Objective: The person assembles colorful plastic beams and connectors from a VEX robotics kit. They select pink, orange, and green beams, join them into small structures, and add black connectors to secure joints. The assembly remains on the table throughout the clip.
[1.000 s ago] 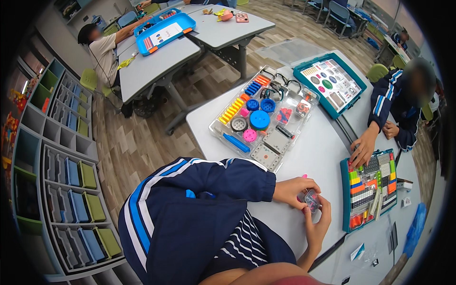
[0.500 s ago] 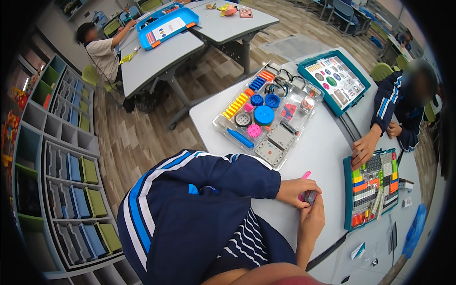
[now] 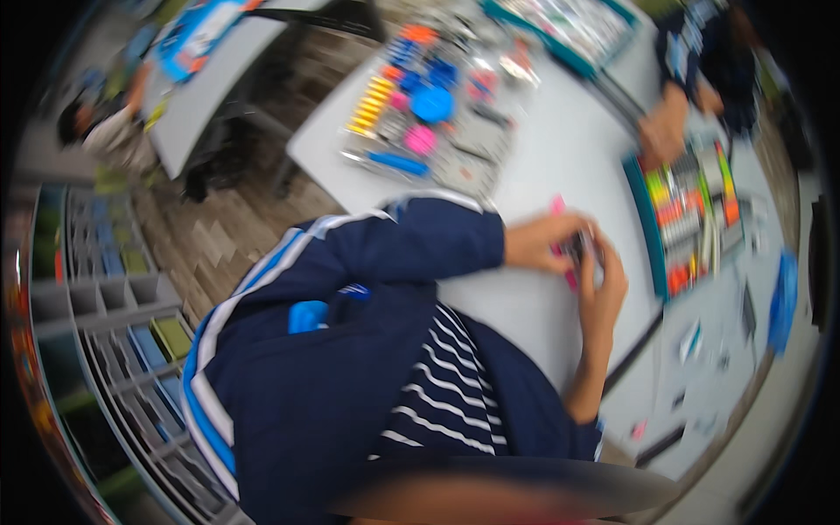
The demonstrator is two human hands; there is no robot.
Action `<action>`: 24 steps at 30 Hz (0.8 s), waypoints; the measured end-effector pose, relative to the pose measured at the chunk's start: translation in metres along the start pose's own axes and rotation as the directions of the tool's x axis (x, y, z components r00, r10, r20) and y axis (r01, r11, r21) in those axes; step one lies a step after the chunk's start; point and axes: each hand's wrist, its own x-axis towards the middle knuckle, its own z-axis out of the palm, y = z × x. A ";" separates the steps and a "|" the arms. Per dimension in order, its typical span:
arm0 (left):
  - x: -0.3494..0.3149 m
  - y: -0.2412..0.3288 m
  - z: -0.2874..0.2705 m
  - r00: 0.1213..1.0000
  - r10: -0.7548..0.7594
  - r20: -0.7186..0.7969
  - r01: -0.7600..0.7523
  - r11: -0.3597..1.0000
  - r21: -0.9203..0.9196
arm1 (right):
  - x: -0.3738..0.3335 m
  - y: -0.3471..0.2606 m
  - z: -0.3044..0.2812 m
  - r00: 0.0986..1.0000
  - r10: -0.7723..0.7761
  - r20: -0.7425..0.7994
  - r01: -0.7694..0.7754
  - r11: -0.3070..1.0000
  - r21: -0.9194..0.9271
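Note:
Over the white table, my left hand [image 3: 544, 242] and my right hand [image 3: 607, 284] meet fingertip to fingertip. Both are closed on a small building-kit assembly [image 3: 576, 246], dark grey in the middle with pink parts. One pink end [image 3: 558, 206] sticks out beyond the left fingers, and another pink bit shows below them. Motion blur and the fingers hide most of its shape. To the upper left of my hands lies a clear plastic tray [image 3: 359, 160] of building parts: yellow pieces, a blue wheel, a pink gear and grey plates.
Right of my hands stands a teal case [image 3: 648, 234] full of coloured parts, with a co-worker's hand [image 3: 665, 131] at its far edge. A teal lid [image 3: 595, 54] with a picture sheet lies beyond. Shelves with bins [image 3: 131, 350] stand at the left.
The view has shifted and blurred, so the tray and tables sit higher and farther left. My hands stay together on the assembly, with more of its pink parts showing.

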 end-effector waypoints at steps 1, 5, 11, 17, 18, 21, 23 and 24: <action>-0.004 0.002 -0.003 0.985 -0.164 0.056 0.166 0.986 -0.018 | 0.001 0.004 -0.003 0.987 0.157 0.016 -0.157 0.974 0.162; -0.001 0.009 -0.006 0.945 -0.311 0.097 0.326 0.908 -0.262 | 0.006 0.019 -0.019 0.972 0.231 -0.046 -0.178 0.847 0.500; 0.010 0.020 -0.008 0.941 -0.280 0.189 0.330 0.884 -0.331 | 0.011 0.027 -0.030 0.921 0.387 0.056 -0.325 0.680 0.657; 0.010 0.022 -0.011 0.920 -0.328 0.216 0.381 0.876 -0.297 | 0.009 0.027 -0.029 0.934 0.358 0.000 -0.272 0.709 0.650; 0.011 0.023 -0.011 0.923 -0.319 0.214 0.372 0.881 -0.291 | 0.009 0.027 -0.029 0.934 0.356 -0.017 -0.258 0.708 0.658; 0.011 0.023 -0.011 0.921 -0.334 0.199 0.382 0.874 -0.300 | 0.010 0.021 -0.028 0.937 0.324 -0.131 -0.185 0.779 0.600; 0.011 0.022 -0.011 0.925 -0.340 0.171 0.377 0.877 -0.299 | 0.009 0.016 -0.026 0.940 0.204 -0.273 -0.072 0.903 0.424; 0.011 0.021 -0.011 0.928 -0.341 0.153 0.372 0.879 -0.298 | 0.009 0.014 -0.028 0.956 0.120 -0.268 -0.025 0.943 0.333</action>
